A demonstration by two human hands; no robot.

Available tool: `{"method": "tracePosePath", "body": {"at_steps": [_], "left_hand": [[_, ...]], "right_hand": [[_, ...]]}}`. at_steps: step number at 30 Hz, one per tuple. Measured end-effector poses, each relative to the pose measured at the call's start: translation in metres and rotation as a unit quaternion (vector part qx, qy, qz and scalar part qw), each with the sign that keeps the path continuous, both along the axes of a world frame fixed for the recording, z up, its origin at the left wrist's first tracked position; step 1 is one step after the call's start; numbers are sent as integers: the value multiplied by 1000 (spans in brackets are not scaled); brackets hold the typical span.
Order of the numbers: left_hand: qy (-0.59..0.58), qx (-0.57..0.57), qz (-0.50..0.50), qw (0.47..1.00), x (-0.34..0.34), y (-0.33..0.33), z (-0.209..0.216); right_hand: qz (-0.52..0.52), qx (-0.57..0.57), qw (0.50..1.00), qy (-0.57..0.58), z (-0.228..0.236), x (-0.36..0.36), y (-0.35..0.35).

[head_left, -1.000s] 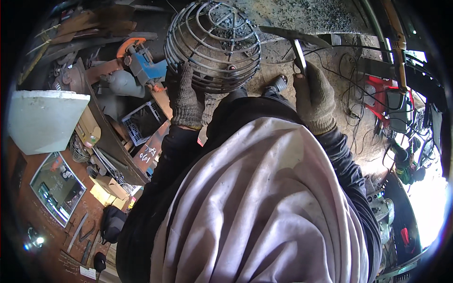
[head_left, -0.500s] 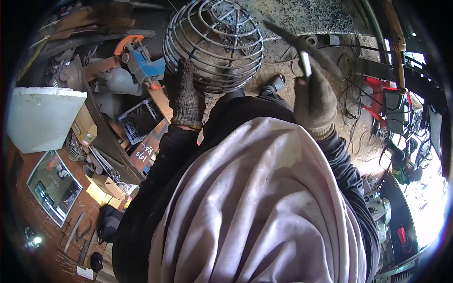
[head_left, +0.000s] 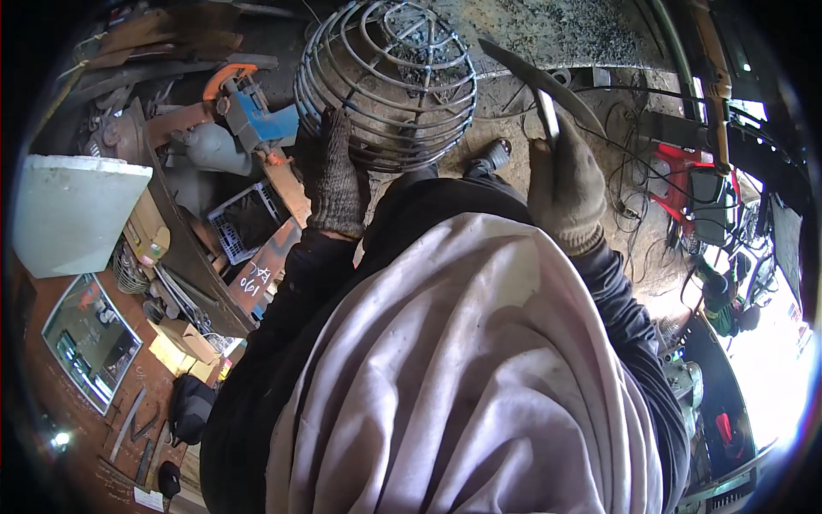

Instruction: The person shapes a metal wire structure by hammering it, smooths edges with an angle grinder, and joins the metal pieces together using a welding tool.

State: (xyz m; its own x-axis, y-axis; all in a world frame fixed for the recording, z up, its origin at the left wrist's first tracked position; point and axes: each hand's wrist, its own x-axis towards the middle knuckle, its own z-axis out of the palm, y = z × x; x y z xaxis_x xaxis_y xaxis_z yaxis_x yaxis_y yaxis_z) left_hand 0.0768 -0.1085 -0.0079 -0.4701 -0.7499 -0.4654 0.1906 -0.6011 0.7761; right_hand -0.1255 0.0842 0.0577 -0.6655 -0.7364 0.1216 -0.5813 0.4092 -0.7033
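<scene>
A round cage (head_left: 417, 120) of bent metal rods, joined into rings and ribs, stands ahead of me at the upper middle. My left hand (head_left: 336, 184), in a dark knitted glove, is closed on the rods at its lower left side. To the cage's right, my gloved right hand (head_left: 572, 190) is raised, wrapped round the handle of a chipping hammer (head_left: 535, 79). The hammer's long head slants from upper left to lower right, tapering at the far end, apart from the cage. Most of the handle is hidden in my fist.
At left are a blue tool with an orange guard (head_left: 248, 116), a grey gas cylinder (head_left: 211, 147), a plastic crate (head_left: 224, 224) and a mirror (head_left: 90, 343) on a brown board. Cables (head_left: 629, 188) lie on the right floor near a red-framed machine (head_left: 672, 184). My sandalled foot (head_left: 495, 156) is below the cage.
My right hand has shifted slightly left, and the hammer head has turned a little in view. My left hand keeps its hold on the cage.
</scene>
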Motion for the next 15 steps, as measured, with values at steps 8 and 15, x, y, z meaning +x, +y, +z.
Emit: {"method": "tracePosePath", "body": {"at_steps": [8, 15], "left_hand": [[-252, -311, -70, 914, 11, -3, -26], [-127, -160, -28, 979, 7, 1, -27]], "right_hand": [[-6, 9, 999, 31, 4, -5, -5], [1, 24, 999, 23, -2, -4, -2]]}}
